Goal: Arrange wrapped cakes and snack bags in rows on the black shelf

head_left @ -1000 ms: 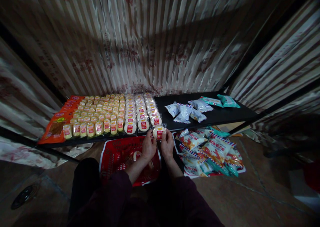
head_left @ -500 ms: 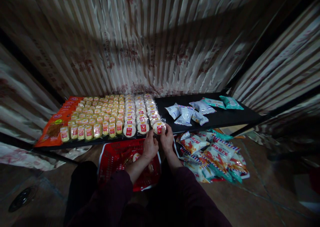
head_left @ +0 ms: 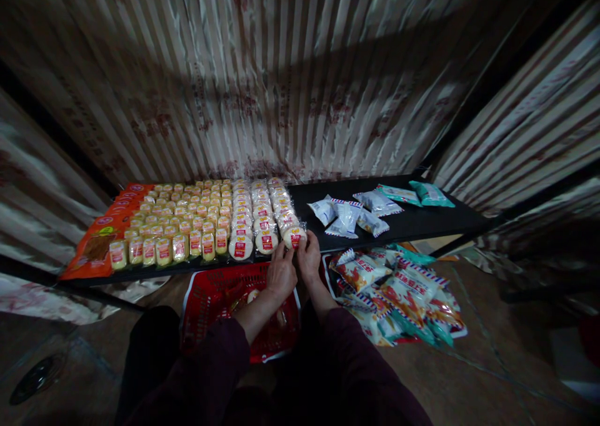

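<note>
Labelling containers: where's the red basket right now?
Head view, low centre-left: the red basket sits on the floor below the front edge of the black shelf, under the left hand holding a round cake pack, snack bag heap to its right.

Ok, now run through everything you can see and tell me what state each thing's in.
left hand, gripping the round cake packet
right hand, gripping the same packet
round cake packet, sealed, at the front of its row
wrapped cakes, sealed, lined in rows on the shelf
red basket, open, few packets inside
white packets, sealed, loosely heaped
snack bags, sealed, piled in a heap
</note>
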`<control>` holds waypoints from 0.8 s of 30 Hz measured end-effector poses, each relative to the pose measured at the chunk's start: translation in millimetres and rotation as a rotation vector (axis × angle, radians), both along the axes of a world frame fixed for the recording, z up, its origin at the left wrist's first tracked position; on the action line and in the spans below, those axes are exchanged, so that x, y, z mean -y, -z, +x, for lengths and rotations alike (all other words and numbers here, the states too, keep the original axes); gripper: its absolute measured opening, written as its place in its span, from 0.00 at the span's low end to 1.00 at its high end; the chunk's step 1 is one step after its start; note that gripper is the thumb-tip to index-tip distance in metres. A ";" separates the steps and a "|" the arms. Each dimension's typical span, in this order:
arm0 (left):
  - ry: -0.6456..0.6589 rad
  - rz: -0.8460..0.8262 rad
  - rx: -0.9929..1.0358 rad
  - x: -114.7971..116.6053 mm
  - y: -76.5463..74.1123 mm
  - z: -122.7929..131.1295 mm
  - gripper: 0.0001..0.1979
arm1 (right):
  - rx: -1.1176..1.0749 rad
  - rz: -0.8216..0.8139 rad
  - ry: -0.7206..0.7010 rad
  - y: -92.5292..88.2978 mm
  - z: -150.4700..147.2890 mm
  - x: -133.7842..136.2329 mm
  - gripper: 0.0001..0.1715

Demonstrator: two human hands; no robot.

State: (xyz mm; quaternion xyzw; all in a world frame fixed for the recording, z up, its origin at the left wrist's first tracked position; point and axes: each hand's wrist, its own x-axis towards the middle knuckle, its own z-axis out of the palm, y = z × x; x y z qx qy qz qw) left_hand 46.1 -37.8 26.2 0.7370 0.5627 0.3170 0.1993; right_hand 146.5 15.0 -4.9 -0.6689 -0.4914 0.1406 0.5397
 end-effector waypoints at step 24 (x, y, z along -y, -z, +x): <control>0.175 0.095 -0.224 -8.9 9.5 0.6 0.29 | 0.273 0.003 -0.139 4.3 14.6 -9.2 0.32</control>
